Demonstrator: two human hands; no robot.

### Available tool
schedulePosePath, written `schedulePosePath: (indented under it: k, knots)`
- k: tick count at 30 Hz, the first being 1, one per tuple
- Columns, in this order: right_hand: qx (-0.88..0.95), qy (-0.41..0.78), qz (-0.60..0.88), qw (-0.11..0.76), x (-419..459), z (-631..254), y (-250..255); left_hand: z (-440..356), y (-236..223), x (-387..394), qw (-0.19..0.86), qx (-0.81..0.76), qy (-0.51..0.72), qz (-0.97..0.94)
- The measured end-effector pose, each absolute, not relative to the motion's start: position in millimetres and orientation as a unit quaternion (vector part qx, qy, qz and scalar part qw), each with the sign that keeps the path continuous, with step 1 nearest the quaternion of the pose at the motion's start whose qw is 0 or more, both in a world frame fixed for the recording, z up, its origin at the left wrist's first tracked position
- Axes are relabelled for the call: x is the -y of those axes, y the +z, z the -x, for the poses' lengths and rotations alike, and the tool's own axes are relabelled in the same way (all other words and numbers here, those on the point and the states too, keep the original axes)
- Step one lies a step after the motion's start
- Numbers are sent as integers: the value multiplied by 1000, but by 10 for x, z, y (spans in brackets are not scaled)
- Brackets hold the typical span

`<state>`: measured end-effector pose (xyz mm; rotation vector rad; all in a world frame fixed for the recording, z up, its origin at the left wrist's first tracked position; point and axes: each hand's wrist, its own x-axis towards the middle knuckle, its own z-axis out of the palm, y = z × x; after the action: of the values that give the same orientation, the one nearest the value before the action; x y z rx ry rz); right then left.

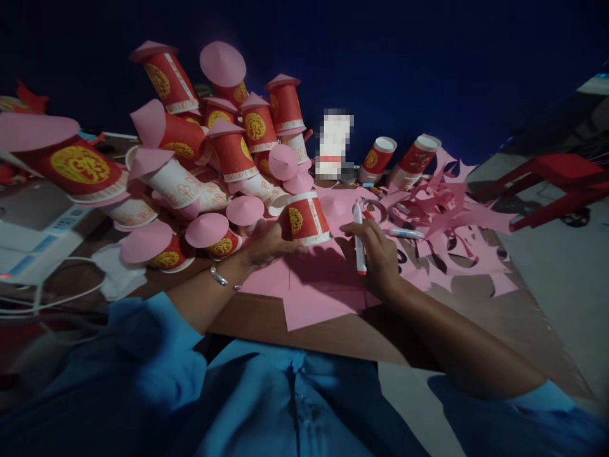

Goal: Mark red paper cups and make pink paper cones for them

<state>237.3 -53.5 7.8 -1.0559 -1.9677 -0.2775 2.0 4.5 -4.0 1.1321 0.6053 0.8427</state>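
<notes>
My left hand (271,246) is closed around the side of a red paper cup (311,219) with a yellow emblem. The cup stands upside down, low over pink paper sheets (318,285), and I cannot tell whether it touches them. Between the fingers of my right hand (380,254) is a white marker (359,238), held upright with its orange end downward. Just behind the held cup is a pink paper cone (299,183). A second marker (404,233) lies on the paper to the right of my right hand.
Many cups with pink cone tops (228,149) are piled at the left and back. Two cup stacks (378,158) stand behind, beside pink paper offcuts (457,216). White cables (57,304) lie at the left, and a red stool (552,178) stands beyond the table (257,324).
</notes>
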Motion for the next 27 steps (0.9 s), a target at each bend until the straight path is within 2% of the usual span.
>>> schedulePosePath:
  k: [8,17,27]
  knots:
    - [806,-92,407,419,535,-2384,60,-5,35,-11,742,-233,354,-519]
    - [817,-204,393,369,600,-2357,175,-19,-56,-1,721,-284,354,-523]
    - [819,-262,383,339,613,-2373,200,-79,-103,-43,678,-289,393,-550]
